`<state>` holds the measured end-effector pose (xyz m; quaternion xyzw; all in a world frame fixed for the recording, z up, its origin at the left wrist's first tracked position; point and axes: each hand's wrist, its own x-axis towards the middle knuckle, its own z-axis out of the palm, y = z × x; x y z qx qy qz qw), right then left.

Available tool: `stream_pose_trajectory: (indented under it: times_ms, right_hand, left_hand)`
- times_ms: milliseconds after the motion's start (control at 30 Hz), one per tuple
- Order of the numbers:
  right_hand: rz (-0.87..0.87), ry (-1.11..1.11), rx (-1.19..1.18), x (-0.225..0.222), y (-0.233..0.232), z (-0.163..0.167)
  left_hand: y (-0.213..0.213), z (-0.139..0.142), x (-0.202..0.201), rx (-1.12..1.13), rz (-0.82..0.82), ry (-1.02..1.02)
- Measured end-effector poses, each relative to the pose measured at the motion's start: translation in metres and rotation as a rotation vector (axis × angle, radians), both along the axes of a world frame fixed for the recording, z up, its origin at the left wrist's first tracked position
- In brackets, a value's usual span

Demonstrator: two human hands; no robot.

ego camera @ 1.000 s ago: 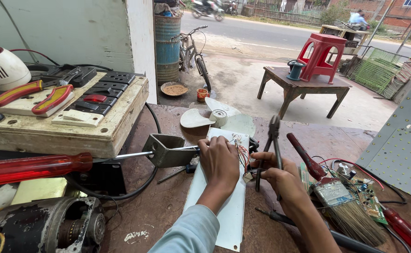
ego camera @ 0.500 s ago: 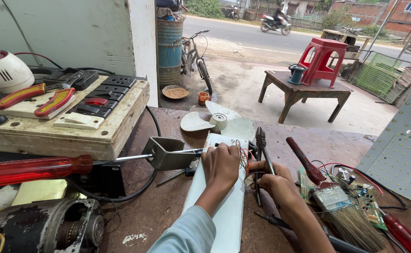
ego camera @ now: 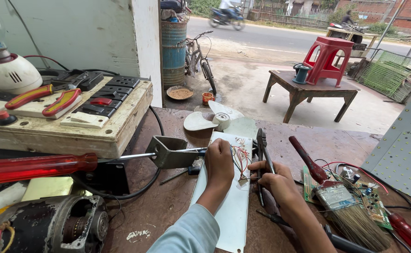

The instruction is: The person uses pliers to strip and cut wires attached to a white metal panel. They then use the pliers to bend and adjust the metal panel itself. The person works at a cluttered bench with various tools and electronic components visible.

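Note:
My left hand (ego camera: 220,162) is closed around a bundle of thin coloured wires (ego camera: 239,158) that rise from a long white panel (ego camera: 230,206) lying on the brown workbench. My right hand (ego camera: 274,180) grips dark pliers (ego camera: 262,154), held upright just right of the wires, and its fingertips touch the wire ends. A white fan blade (ego camera: 213,120) lies beyond the panel's far end.
A long red-handled screwdriver (ego camera: 37,166) and a grey metal bracket (ego camera: 170,152) lie left of my hands. A switchboard box (ego camera: 65,119) and a motor (ego camera: 51,227) sit further left. A paintbrush (ego camera: 341,206) and a green circuit board (ego camera: 374,206) lie to the right.
The pliers have swung from leaning right to standing upright closer to the wires, and my right hand has moved in towards my left hand. The view tilted slightly.

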<state>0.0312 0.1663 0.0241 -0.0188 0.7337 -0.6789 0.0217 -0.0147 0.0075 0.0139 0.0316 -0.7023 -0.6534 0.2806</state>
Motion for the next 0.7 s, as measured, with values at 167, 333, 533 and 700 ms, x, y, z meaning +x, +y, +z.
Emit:
stream_pose_trajectory:
  times_ms: [167, 333, 533, 700]
  right_hand:
    - [-0.061, 0.034, 0.003, -0.005, 0.003, -0.009]
    - [-0.111, 0.129, -0.027, -0.008, 0.005, -0.011]
    - [-0.171, 0.04, -0.016, 0.003, 0.0, 0.004]
    - [-0.134, 0.013, 0.015, 0.01, -0.007, 0.015]
  left_hand:
    - [-0.003, -0.001, 0.002, 0.109, -0.072, 0.035]
    - [-0.002, -0.005, -0.001, 0.263, -0.173, 0.208]
    - [-0.001, -0.007, -0.006, 0.506, -0.274, 0.117]
    - [-0.004, -0.005, 0.002, 0.463, -0.389, 0.201]
